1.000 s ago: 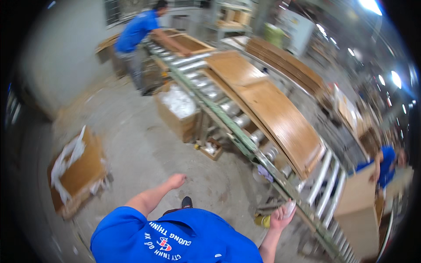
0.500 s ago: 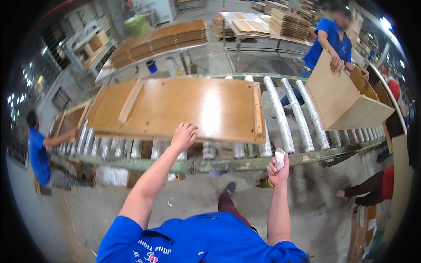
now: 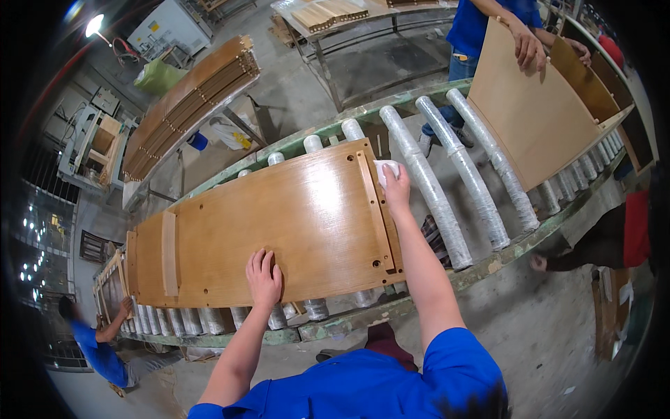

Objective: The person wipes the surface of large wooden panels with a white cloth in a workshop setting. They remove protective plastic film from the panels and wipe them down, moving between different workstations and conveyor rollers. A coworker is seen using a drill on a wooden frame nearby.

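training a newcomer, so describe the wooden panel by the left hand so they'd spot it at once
Find the roller conveyor crossing the view. On it lies a long rectangular wooden panel, with the left hand near its closer edge. It is flat, glossy and golden brown, with narrow wooden strips across it, unlike the paler box-like piece to its right.

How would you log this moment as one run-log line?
left hand: on brown wooden panel | right hand: holding white pad at panel's right end | panel: lying on wrapped rollers | co-worker's hand: on pale wooden box
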`<state>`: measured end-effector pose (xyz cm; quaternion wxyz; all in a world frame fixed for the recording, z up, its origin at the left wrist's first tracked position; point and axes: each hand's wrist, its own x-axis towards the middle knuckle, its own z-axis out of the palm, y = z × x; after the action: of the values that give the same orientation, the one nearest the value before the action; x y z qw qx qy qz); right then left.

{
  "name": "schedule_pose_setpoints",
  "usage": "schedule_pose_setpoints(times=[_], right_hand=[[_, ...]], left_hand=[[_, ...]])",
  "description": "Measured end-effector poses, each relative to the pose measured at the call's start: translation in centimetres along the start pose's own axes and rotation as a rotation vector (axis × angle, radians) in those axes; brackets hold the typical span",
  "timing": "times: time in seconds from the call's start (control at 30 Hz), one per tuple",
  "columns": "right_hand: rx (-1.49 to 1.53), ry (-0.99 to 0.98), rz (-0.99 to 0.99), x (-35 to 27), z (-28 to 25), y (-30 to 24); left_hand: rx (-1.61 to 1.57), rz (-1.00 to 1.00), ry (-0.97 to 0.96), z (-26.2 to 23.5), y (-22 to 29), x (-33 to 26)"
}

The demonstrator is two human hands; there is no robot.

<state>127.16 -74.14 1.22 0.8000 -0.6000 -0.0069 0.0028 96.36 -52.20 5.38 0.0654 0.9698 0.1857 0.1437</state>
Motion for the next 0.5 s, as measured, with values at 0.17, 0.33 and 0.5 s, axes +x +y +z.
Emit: schedule_pose_setpoints(times=[0.17, 0.33, 0.5], right_hand=[[-0.312, 0.037, -0.130, 2.4, 2.2, 1.0], [-0.614, -0.047, -0.186, 2.7, 3.1, 0.4], [-0.752, -0.088, -0.229, 2.7, 2.9, -0.1]], left_hand=[[0.033, -0.028, -0.033, 0.0, -0.6, 0.1], [0.039, -0.031, -0.032, 0.2, -0.9, 0.0], [0.041, -0.024, -0.039, 0.4, -1.0, 0.0]])
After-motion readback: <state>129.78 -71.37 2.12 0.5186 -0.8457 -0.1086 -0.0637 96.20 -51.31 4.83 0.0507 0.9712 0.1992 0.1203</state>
